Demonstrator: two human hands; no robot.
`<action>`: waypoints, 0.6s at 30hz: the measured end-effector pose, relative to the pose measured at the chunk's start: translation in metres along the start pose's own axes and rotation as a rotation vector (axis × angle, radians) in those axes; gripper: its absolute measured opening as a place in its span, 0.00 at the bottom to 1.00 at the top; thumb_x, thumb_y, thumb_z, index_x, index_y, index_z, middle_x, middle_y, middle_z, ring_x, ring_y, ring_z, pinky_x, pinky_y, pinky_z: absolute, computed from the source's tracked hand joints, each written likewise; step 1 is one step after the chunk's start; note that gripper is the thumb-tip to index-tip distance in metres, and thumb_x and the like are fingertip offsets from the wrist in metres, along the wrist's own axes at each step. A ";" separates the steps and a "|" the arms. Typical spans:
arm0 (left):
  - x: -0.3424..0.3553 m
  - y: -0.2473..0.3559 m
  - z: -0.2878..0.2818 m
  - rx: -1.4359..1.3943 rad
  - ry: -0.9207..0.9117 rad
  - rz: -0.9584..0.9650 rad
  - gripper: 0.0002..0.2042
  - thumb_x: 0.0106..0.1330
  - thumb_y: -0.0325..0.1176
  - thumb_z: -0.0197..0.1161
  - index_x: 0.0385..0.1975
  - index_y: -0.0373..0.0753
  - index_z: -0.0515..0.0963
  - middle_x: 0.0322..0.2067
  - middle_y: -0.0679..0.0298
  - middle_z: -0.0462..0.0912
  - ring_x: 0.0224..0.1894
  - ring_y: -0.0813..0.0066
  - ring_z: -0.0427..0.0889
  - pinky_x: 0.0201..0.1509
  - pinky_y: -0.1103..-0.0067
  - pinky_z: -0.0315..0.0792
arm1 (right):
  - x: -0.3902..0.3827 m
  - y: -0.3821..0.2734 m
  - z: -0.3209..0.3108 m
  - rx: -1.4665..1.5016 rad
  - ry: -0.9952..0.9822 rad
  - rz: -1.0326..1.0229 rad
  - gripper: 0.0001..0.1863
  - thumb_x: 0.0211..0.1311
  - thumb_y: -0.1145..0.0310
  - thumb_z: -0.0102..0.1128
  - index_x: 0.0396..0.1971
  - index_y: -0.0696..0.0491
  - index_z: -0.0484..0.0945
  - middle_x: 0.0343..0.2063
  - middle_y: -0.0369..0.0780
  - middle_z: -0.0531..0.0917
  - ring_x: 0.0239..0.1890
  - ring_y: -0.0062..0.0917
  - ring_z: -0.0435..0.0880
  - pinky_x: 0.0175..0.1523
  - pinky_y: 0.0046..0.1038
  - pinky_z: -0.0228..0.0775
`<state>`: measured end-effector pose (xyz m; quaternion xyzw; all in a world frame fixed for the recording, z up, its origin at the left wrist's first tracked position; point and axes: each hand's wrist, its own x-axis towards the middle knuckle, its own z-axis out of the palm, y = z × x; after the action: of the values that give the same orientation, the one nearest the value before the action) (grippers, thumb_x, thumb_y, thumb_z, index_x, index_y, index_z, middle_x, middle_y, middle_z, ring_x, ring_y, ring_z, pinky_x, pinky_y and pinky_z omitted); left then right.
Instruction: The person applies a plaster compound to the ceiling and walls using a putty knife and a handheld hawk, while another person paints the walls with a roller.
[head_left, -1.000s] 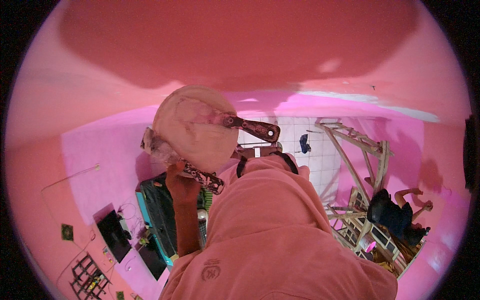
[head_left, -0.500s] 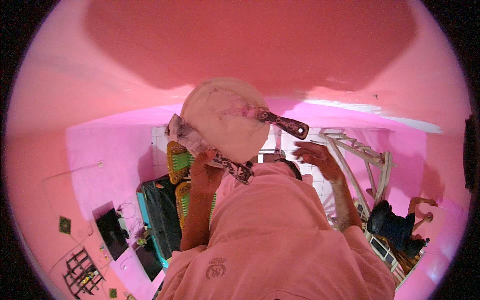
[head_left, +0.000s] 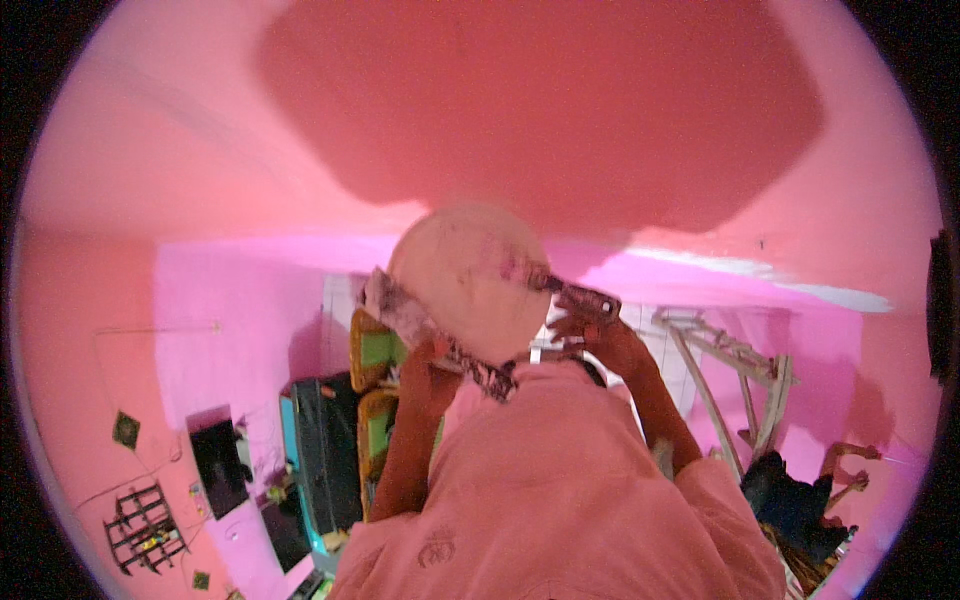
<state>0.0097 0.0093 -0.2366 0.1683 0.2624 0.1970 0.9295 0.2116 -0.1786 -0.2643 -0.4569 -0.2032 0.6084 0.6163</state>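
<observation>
My left hand [head_left: 428,372] is closed around the handle of a wide putty knife [head_left: 400,305], its blade smeared with pale filler. The same hand seems to support a pale round disc [head_left: 460,275], like a bucket lid; how its fingers hold the disc is hidden. A second putty knife [head_left: 582,296] lies across the disc, its dark, stained handle jutting out past the right edge. My right hand [head_left: 605,340] is right at that handle, fingers apart and slightly bent. Blur hides whether they touch it.
A pink wall [head_left: 540,110] with a darker shadow rises ahead, with a whitish patch [head_left: 720,264] low on it. To the right stands a wooden frame [head_left: 770,405], near another person [head_left: 795,505]. Green-and-yellow chairs [head_left: 375,350] and a dark cabinet [head_left: 328,445] are at left.
My right hand has moved up and left to the second putty knife's handle. The disc and left hand sit lower in view, as the whole view has shifted.
</observation>
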 end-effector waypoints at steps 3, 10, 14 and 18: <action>0.001 -0.011 0.010 0.034 -0.028 -0.006 0.13 0.53 0.28 0.54 0.40 0.38 0.68 0.37 0.64 0.73 0.38 0.71 0.74 0.42 0.73 0.70 | -0.033 0.039 -0.039 -0.194 0.210 -0.054 0.24 0.60 0.56 0.49 0.50 0.57 0.67 0.40 0.40 0.76 0.37 0.26 0.77 0.43 0.29 0.71; 0.021 -0.021 0.024 0.015 -0.046 0.023 0.09 0.52 0.27 0.53 0.35 0.39 0.67 0.32 0.65 0.71 0.33 0.73 0.71 0.37 0.76 0.67 | -0.127 0.178 -0.154 -1.339 0.738 0.035 0.19 0.47 0.55 0.58 0.33 0.54 0.77 0.27 0.44 0.81 0.32 0.31 0.80 0.36 0.31 0.71; 0.036 -0.023 0.030 0.034 -0.054 0.008 0.07 0.52 0.27 0.53 0.32 0.39 0.67 0.29 0.66 0.70 0.30 0.74 0.70 0.34 0.78 0.66 | -0.191 0.223 -0.177 -1.205 0.527 0.805 0.16 0.53 0.53 0.48 0.26 0.50 0.77 0.26 0.40 0.80 0.33 0.36 0.78 0.38 0.36 0.69; 0.042 -0.026 0.033 0.057 -0.041 -0.005 0.05 0.52 0.26 0.52 0.29 0.40 0.66 0.26 0.66 0.69 0.27 0.75 0.69 0.31 0.80 0.65 | -0.224 0.251 -0.189 -0.945 0.609 0.835 0.17 0.52 0.52 0.49 0.26 0.51 0.77 0.25 0.41 0.80 0.32 0.36 0.78 0.37 0.36 0.70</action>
<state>0.0680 -0.0007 -0.2383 0.1978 0.2493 0.1836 0.9301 0.1827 -0.4874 -0.4943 -0.8660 -0.0717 0.4856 0.0959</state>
